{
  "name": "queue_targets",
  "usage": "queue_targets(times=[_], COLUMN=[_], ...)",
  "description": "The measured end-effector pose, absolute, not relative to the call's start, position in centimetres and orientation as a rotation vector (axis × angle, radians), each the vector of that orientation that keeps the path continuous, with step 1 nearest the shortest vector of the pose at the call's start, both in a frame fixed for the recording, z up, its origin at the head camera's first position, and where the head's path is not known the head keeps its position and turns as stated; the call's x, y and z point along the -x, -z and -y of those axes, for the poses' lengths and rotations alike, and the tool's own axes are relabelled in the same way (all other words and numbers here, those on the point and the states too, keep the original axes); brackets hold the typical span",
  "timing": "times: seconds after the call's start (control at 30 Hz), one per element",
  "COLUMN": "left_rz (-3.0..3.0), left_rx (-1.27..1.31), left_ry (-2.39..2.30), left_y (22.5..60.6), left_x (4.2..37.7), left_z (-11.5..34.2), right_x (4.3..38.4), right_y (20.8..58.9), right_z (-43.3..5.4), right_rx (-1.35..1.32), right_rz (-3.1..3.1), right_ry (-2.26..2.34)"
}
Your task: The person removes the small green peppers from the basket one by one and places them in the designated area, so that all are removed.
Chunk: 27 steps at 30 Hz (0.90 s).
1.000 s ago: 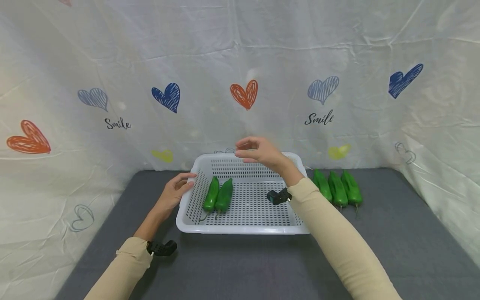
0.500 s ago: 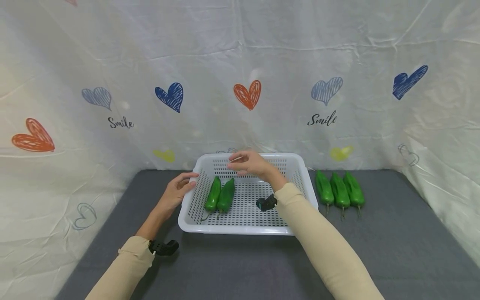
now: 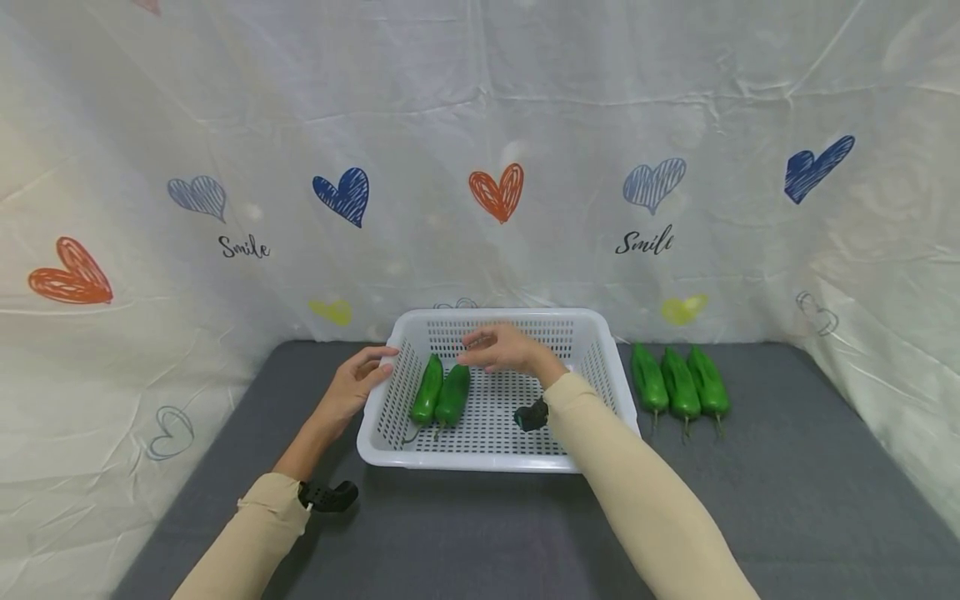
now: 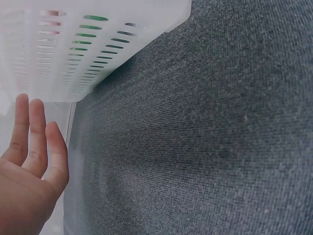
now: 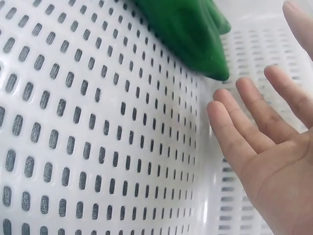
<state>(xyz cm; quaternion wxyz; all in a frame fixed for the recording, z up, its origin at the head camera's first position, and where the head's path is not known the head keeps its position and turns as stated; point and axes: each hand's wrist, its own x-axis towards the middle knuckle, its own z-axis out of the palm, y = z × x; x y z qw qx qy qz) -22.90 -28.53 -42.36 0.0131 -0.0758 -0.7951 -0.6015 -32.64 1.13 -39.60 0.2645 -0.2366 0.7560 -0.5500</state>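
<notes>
A white slotted plastic basket [image 3: 480, 462] stands on the dark grey cloth. Inside it, on the left, two green peppers [image 3: 428, 390] lie side by side, stems toward the near side. My left hand [image 3: 351, 387] touches the basket's left rim with its fingertips; in the left wrist view, its fairly straight fingers [image 4: 36, 129] reach up beside the slotted wall. My right hand [image 3: 504, 348] is inside the basket's outline, palm empty, fingers spread and slightly bent. Its fingertips come close to the tip of a pepper [image 5: 190, 34] in the right wrist view.
Three more green peppers [image 3: 680, 383] lie in a row on the cloth just right of the basket. Behind the table hangs a white curtain [image 3: 420, 100] printed with hearts. Each wrist wears a black camera [image 3: 330, 497].
My right hand has come down from above the basket's back rim into the basket, moving slightly left. The left hand keeps its place at the rim, and the peppers stay put.
</notes>
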Motion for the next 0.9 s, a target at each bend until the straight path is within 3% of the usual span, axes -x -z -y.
queue_targets(times=[0.9], left_rz=[2.471], left_rx=[0.255], left_ry=[1.855], left_y=[42.5], left_x=[23.0], left_z=[28.7], right_x=[33.0], right_y=[41.0], right_z=[-0.5], right_rx=[0.665], right_rz=[-2.005], right_ry=[1.397])
